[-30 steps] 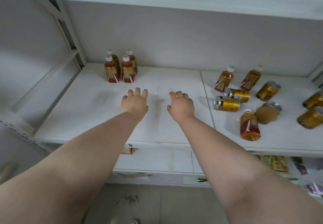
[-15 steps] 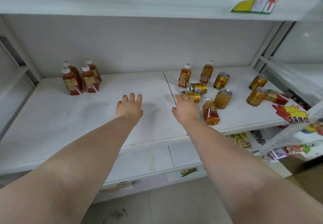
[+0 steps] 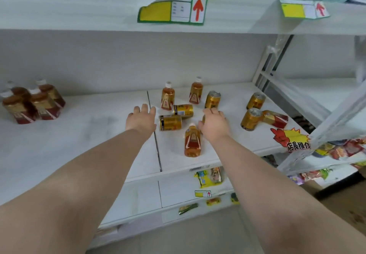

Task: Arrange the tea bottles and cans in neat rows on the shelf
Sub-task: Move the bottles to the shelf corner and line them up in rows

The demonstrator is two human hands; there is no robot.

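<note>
Swung right along the shelf [image 3: 89, 138] to the scattered lot: left grip [image 3: 141, 120] spread beside a toppled can [image 3: 170, 122], right grip [image 3: 214, 124] draped over a near-hidden can [image 3: 203, 118], hold unclear; tidy bottles [image 3: 29, 103] far left.

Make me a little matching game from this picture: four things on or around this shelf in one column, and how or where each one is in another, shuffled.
Things:
1. four-bottle group
2. frontmost bottle
3. left hand
4. starburst sign

States:
A. lying on its side
B. at the shelf's front right corner
C. upright, far left
D. open, fingers spread, holding nothing

Pairs: 1-C, 2-A, 3-D, 4-B
</note>
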